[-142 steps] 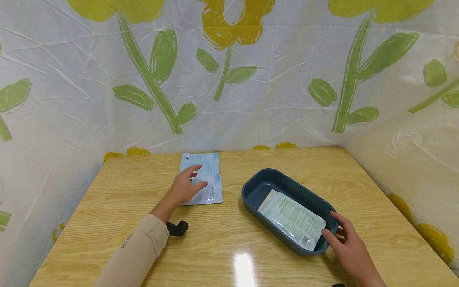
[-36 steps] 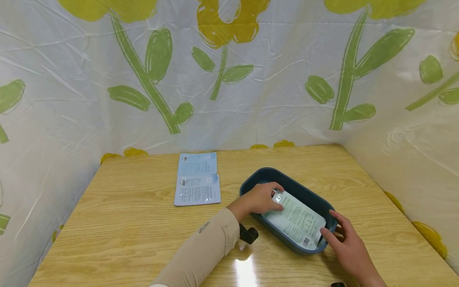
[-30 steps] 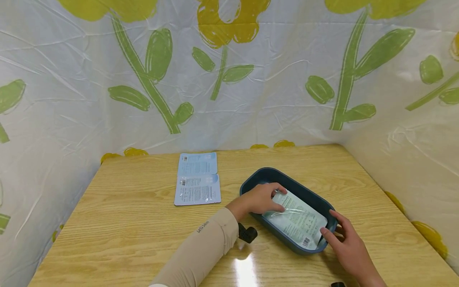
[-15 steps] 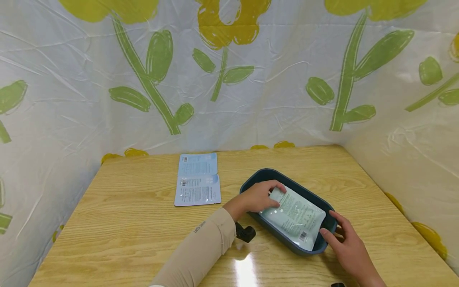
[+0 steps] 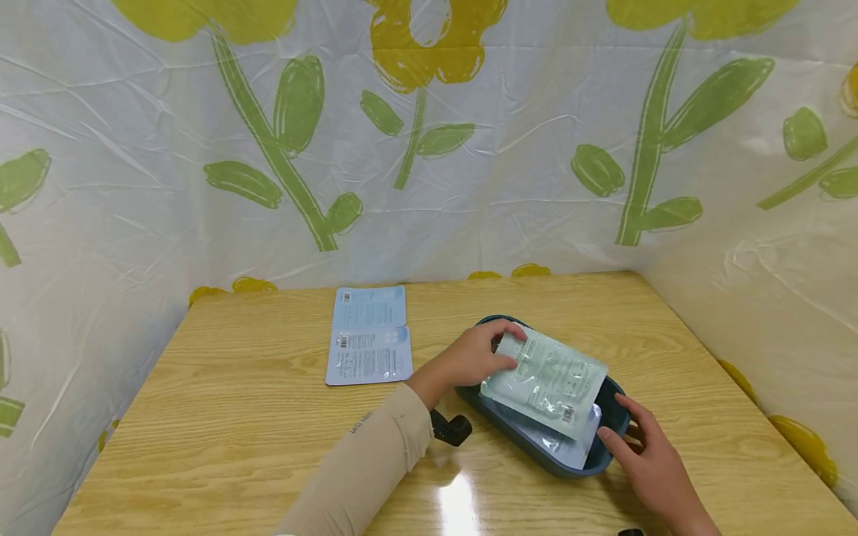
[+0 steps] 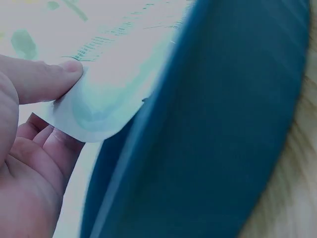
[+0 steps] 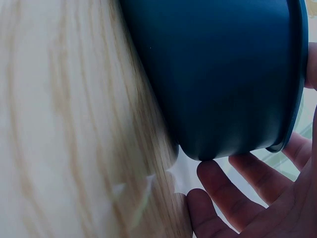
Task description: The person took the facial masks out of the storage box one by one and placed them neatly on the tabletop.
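My left hand (image 5: 472, 353) pinches a pale green flat foil packet (image 5: 550, 380) by its left end, thumb on top and fingers beneath. Small print and a barcode cover its upper side. It is raised over a dark blue oblong bin (image 5: 516, 438), hiding much of the inside. Below it, a silvery lilac packet (image 5: 563, 450) lies in the bin. In the left wrist view, the held packet's rounded corner (image 6: 99, 124) overlaps the bin's rim. My right hand (image 5: 653, 461) grips the bin's near right end, its thumb at the rim and its fingers (image 7: 247, 188) against the outer wall.
Two bluish packets, the farther one (image 5: 370, 307) and the nearer one (image 5: 370, 357), lie end to end on the wooden table (image 5: 234, 417), left of the bin. A flower-printed sheet (image 5: 509, 186) hangs behind the table and along its sides.
My left hand has gone from beside the bluish packets to the bin and lifted the green packet, uncovering the lilac one beneath. My right hand has stayed on the bin.
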Available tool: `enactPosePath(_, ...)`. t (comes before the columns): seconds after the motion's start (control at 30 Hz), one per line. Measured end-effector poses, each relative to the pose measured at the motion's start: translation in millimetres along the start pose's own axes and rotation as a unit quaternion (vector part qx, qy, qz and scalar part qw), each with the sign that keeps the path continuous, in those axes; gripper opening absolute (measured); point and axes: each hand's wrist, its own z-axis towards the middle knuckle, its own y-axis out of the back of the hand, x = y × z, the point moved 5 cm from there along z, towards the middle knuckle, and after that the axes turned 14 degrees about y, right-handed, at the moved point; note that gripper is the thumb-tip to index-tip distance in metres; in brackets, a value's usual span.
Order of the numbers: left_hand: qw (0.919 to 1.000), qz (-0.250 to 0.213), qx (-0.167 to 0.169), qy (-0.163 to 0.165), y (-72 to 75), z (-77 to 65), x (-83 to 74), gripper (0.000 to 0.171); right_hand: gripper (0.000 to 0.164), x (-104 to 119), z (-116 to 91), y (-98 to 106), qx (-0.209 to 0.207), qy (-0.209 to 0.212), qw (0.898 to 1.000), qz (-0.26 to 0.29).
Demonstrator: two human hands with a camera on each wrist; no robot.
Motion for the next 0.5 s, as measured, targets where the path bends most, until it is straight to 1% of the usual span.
enactPosePath(0.1, 0.9997, -0.022, 0.001, -0.003, 9.0, -3.1, -1.1, 0.033, 0.073, -1, 0, 0, 0.004, -0.004, 1.0, 0.0)
enactPosePath(0.23, 0.9982, -0.06, 0.002, 0.003, 21.1, -8.7, -0.2, 0.034, 0.074, -2, 1, 0, 0.006, -0.008, 1.0, -0.002)
enactPosePath(0.37, 0.994, -0.109, 0.005, 0.009, 31.9, -16.1, 2.5, 0.034, 0.073, -2, 1, 0, 0.007, -0.009, 1.0, -0.002)
enactPosePath(0.5, 0.9898, -0.142, 0.007, 0.013, 42.2, -24.8, 6.3, 0.035, 0.074, -2, 2, 0, 0.011, -0.012, 1.0, -0.005)
